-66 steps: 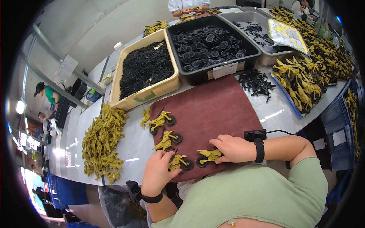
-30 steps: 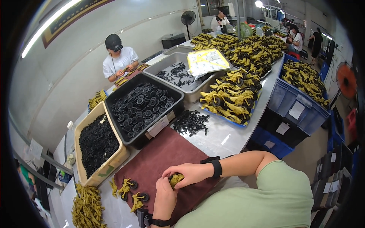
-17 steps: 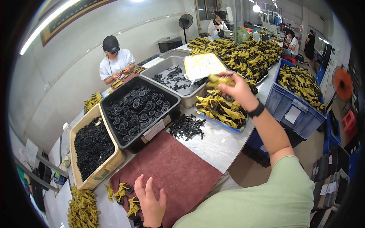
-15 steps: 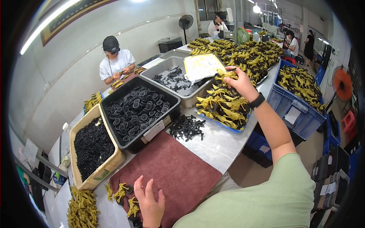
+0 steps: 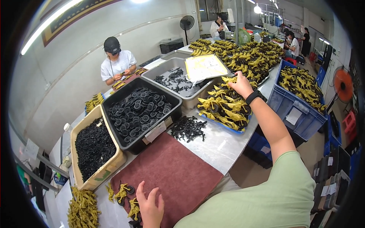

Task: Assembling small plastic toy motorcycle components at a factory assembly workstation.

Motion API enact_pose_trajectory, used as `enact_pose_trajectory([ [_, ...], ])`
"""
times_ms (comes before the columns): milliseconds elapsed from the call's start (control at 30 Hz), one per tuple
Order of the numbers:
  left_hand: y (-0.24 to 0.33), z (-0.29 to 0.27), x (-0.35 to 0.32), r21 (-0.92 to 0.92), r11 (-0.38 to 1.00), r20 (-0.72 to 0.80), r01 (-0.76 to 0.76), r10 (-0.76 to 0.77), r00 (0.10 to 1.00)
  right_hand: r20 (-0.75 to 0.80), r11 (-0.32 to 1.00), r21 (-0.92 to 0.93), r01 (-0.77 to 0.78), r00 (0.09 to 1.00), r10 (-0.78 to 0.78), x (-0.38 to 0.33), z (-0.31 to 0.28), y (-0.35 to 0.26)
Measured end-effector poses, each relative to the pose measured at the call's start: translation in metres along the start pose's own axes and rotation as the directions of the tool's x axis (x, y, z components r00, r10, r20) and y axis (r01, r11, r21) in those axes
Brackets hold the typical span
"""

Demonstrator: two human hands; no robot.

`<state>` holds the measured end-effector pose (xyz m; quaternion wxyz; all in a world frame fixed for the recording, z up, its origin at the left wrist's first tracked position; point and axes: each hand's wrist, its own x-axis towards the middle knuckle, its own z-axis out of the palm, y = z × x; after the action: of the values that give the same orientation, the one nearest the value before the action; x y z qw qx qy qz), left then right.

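My right hand [image 5: 242,86] reaches out over a blue tray [image 5: 224,127] heaped with yellow toy motorcycles [image 5: 228,108] with black wheels. Its fingers are closed on one yellow toy motorcycle [image 5: 229,79] at the far top of the heap, partly hidden by the hand. My left hand [image 5: 151,207] is held over the near left part of a dark red mat [image 5: 173,167], its fingers apart and nothing in them. Beside it, on the mat's left edge, lie a yellow toy motorcycle with black wheels [image 5: 123,193] and another yellow toy piece [image 5: 134,209].
Left of the mat are a black bin [image 5: 173,110] of black wheels and a cream bin [image 5: 121,157] of small black parts. A grey bin [image 5: 148,72] stands behind, and loose black parts [image 5: 189,128] lie near the tray. A blue crate [image 5: 283,114] stands right. A co-worker [image 5: 118,62] sits across.
My right hand has moved slightly right and down, bringing the toy motorcycle onto the heap. My left hand stays over the mat, nearly unmoved.
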<state>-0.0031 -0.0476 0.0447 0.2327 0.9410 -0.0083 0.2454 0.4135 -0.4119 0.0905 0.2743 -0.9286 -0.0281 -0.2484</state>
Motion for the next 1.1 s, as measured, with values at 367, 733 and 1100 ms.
enact_pose_trajectory([
  [367, -0.003, 0.004, -0.004, -0.014, 0.999, 0.065, 0.029, -0.028, 0.998, 0.116, 0.911, -0.392, -0.124, 0.976, 0.183, -0.009, -0.015, -0.022],
  [733, -0.005, -0.002, -0.013, -0.008, 1.000, 0.072, 0.012, -0.011, 0.997, 0.153, 0.900, -0.431, 0.064, 0.988, 0.003, -0.030, -0.003, -0.041],
  [1100, -0.061, -0.033, -0.047, 0.313, 0.897, -0.027, 0.313, -0.321, 0.947, 0.100, 0.617, 0.462, 0.638, 0.653, -0.750, -0.160, 0.022, -0.168],
])
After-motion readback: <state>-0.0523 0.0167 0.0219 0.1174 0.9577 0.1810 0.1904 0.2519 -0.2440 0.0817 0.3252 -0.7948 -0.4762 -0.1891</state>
